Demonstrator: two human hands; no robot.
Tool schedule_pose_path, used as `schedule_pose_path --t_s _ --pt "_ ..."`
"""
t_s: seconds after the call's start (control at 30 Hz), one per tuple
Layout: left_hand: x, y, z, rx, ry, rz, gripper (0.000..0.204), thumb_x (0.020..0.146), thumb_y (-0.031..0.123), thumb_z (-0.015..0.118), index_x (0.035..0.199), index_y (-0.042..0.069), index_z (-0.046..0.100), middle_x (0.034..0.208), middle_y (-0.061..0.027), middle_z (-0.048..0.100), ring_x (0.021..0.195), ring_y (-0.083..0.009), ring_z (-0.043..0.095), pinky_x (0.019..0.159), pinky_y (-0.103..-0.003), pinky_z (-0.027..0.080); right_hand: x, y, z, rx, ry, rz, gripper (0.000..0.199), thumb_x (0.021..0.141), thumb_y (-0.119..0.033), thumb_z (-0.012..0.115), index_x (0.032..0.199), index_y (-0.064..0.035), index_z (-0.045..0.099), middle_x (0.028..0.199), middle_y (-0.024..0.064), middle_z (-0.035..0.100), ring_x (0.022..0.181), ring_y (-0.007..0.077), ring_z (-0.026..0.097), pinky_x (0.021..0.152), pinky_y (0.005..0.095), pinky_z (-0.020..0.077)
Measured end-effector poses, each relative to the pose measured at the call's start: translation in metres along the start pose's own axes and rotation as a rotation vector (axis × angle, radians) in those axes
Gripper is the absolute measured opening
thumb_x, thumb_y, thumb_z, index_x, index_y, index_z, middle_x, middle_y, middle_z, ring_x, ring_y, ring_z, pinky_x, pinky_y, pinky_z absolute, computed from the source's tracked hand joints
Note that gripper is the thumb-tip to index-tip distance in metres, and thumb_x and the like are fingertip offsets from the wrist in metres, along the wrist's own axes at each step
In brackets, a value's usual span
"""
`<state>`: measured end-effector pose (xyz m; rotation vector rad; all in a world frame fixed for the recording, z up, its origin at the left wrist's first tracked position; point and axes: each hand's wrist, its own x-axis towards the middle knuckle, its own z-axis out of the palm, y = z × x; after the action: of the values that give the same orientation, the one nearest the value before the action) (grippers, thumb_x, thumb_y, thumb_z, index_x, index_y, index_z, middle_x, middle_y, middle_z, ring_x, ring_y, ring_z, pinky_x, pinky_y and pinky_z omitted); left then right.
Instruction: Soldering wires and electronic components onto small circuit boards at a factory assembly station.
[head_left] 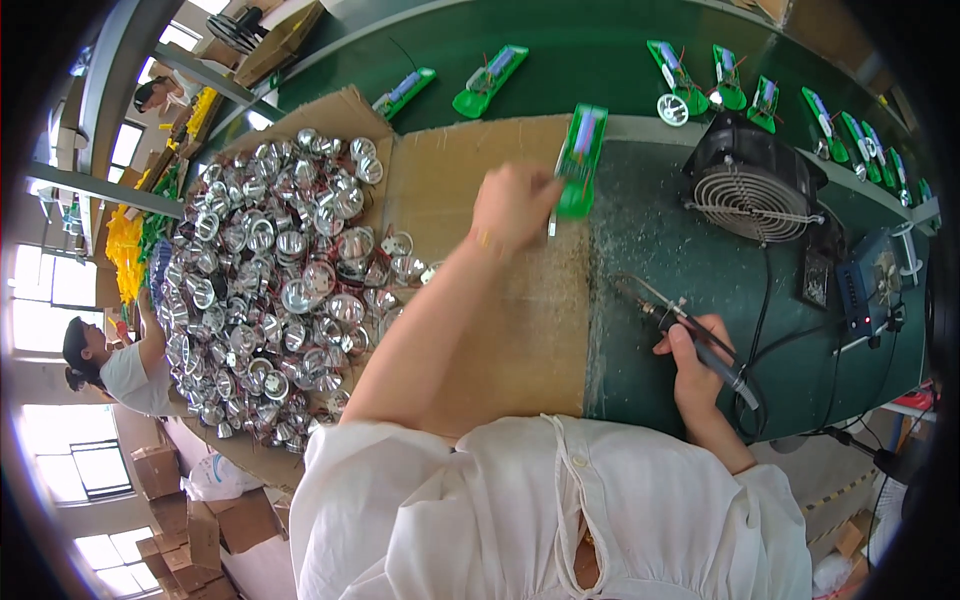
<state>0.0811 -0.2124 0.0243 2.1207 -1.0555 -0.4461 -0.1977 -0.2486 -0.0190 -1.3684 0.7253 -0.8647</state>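
While the left hand [512,205] reaches forward over the brown cardboard sheet [470,190], its fingers are closed on the near end of a flat green plastic housing with a pale strip down its middle [580,160], which stands out past the far edge of the cardboard toward the dark green surface [660,270]. The right hand [700,365] is wrapped around the dark handle of a soldering iron [690,325], whose metal tip points up and to the left, low over the surface just beside the cardboard's right edge. A large heap of shiny silver metal reflector cups [275,280] covers the left part of the cardboard. A black round fan with a wire grille [750,185] sits on the surface beyond the iron, and more green housings [490,80] lie in a row along the far side.
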Motion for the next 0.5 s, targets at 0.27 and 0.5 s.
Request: schedule_pose_path --t_s 0.27,0.5 --pt "0.14 -0.05 -0.031 0.545 0.236 -0.165 0.054 0.062 0.027 0.072 0.109 0.012 0.05 0.111 -0.0129 0.05 0.099 -0.0301 0.054 0.084 -0.04 0.044 0.0 -0.003 0.007 -0.004 0.011 0.102 0.013 0.08 -0.005 0.062 0.083 0.0003 0.051 0.069 0.0074 0.061 0.061 0.011 0.06 0.055 0.0234 0.0467" --pt "0.083 -0.032 -0.045 0.49 0.048 0.012 0.041 0.062 0.028 0.07 0.096 0.011 0.055 0.1 -0.0152 0.054 0.09 -0.0319 0.057 0.079 -0.038 0.047 0.001 -0.002 0.004 0.035 0.025 0.124 0.012 0.081 -0.004 0.061 0.085 0.0009 0.051 0.07 0.008 0.06 0.062 0.0128 0.061 0.059 0.0251 0.0497"
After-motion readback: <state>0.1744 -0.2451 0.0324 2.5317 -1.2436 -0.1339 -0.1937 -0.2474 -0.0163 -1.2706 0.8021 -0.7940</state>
